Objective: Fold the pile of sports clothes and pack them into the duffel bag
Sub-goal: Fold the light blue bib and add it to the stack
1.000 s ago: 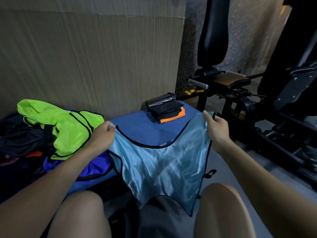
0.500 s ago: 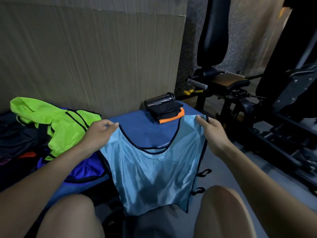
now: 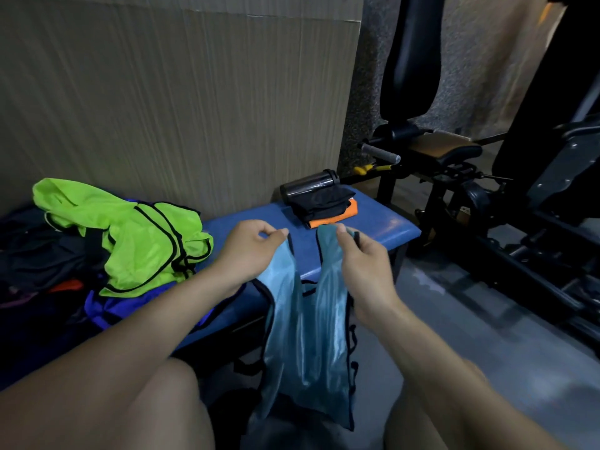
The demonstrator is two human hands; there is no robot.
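A light blue training vest [image 3: 308, 336] with black trim hangs between my knees, off the front edge of the blue bench [image 3: 389, 227]. My left hand [image 3: 250, 251] pinches one shoulder strap and my right hand [image 3: 360, 258] pinches the other; the two straps are close together, so the vest hangs narrow. A neon green vest [image 3: 143, 241] lies on the heap of clothes at the left, over a royal blue garment [image 3: 130, 303]. Folded black and orange clothes [image 3: 324, 207] sit stacked at the bench's far end. No duffel bag can be made out.
A dark bottle [image 3: 308, 186] lies behind the folded stack against the wall panel. Black gym machines [image 3: 487, 196] stand to the right on the grey floor. Dark clothes [image 3: 39, 254] crowd the far left. My bare knees fill the bottom of the view.
My hands have come together from wide apart, bringing the vest's shoulder straps close. The vest, spread flat before, now hangs gathered and narrow.
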